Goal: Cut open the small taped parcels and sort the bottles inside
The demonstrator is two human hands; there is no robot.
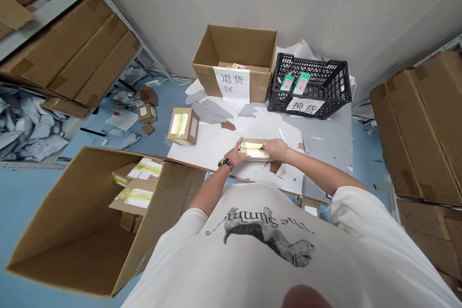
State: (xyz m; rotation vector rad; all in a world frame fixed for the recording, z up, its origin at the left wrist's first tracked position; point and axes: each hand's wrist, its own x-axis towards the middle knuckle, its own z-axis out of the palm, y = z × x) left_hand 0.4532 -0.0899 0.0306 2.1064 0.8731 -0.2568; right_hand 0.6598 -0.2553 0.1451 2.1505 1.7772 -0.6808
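A small cardboard box (254, 150), sealed with yellowish tape over a white label, lies on the white table (212, 156) in front of me. My left hand (235, 153), with a dark beaded bracelet at its wrist, grips the left end of this box between thumb and fingers. Over the right end, my right hand (277, 149) is closed, its fingertips at the tape. A small dark tip shows at those fingers; what it belongs to is hidden. Another taped cardboard box (183, 126) stands upright at the table's left edge.
At the table's back stand an open carton (202, 70) with a paper sign and a black plastic crate (334, 89) holding green-and-pink packets. A large open carton (72, 250) with taped boxes stands at lower left. Torn paper scraps litter the table. Cartons on shelves (415, 125) flank both sides.
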